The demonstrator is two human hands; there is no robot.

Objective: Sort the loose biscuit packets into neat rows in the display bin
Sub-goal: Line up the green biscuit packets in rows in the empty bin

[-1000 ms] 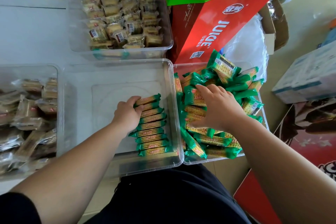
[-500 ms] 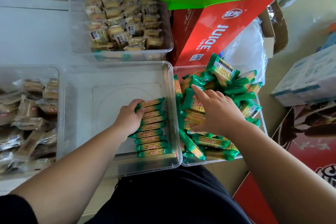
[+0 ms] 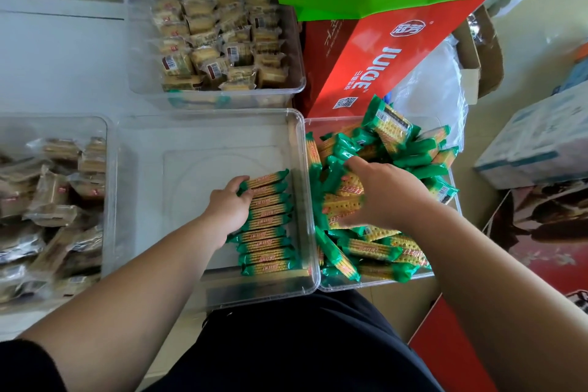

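Inside the clear display bin [image 3: 191, 137], along its right wall, one row of green biscuit packets [image 3: 265, 226] lies stacked edge to edge, all turned the same way. The left hand [image 3: 229, 205] rests against the left ends of the upper packets in this row, with the fingers curled on the topmost ones; it presses them and does not lift any. Just beside, touching the bin's right wall, a second clear bin [image 3: 453, 200] holds a loose pile of packets [image 3: 378, 248], lying in many directions. The right hand [image 3: 381, 194] is on this pile with fingers bent down around some packets; how many it grips I cannot tell, since the palm hides them. Further away on the bench [image 3: 57, 67] stands a bin of pale wrapped biscuits [image 3: 219, 44], and another bin of snacks [image 3: 51, 200] is at the left.
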